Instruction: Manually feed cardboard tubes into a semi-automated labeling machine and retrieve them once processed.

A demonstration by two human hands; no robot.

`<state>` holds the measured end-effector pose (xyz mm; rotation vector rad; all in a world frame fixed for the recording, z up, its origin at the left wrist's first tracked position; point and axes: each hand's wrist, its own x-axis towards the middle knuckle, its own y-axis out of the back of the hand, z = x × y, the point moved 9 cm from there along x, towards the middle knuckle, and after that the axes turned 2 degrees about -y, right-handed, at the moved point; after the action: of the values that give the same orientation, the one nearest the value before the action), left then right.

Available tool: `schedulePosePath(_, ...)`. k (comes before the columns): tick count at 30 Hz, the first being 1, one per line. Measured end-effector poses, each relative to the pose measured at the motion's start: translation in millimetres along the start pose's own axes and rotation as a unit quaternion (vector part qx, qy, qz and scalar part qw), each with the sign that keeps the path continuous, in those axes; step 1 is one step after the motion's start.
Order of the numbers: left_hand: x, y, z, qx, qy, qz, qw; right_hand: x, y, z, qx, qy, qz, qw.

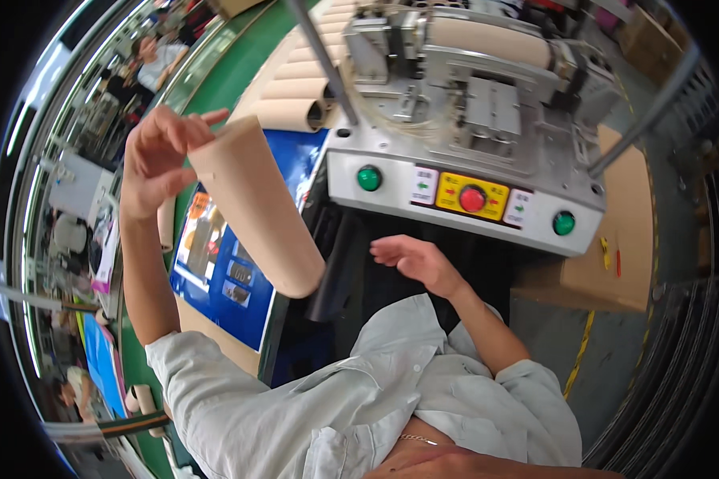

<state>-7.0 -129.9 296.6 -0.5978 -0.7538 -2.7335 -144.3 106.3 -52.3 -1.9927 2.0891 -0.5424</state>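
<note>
My left hand [161, 156] is raised at the left, its fingers and thumb at the upper end of a beige fabric-like tube [260, 207]. The tube hangs tilted, its lower end toward my middle, beside a dark cylinder [335, 267] that it partly hides. My right hand [414, 262] is in front of the machine, fingers stretched out, with nothing in it. Just beyond stands a metal machine [463, 148] with a red button [472, 199] between two green buttons [368, 178]. Another beige roll [491, 41] lies across the machine's top.
Several beige tubes [291, 113] lie in a row left of the machine, next to a blue printed sheet [248, 315]. Upright metal posts [327, 64] rise at the machine's corners. A cardboard box [587, 279] sits at the right. Other people [160, 64] are far left.
</note>
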Motion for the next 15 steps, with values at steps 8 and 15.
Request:
schedulePosePath(8,68.7,-142.4,65.0,0.038,-0.158,-0.135,0.977,-42.3,-10.5,-112.3,-0.011,0.181,0.106,0.978)
schedulePosePath(15,-5.3,-311.1,108.2,0.285,-0.611,-0.297,0.676,-84.5,-13.4,-109.4,0.41,0.079,0.061,0.906)
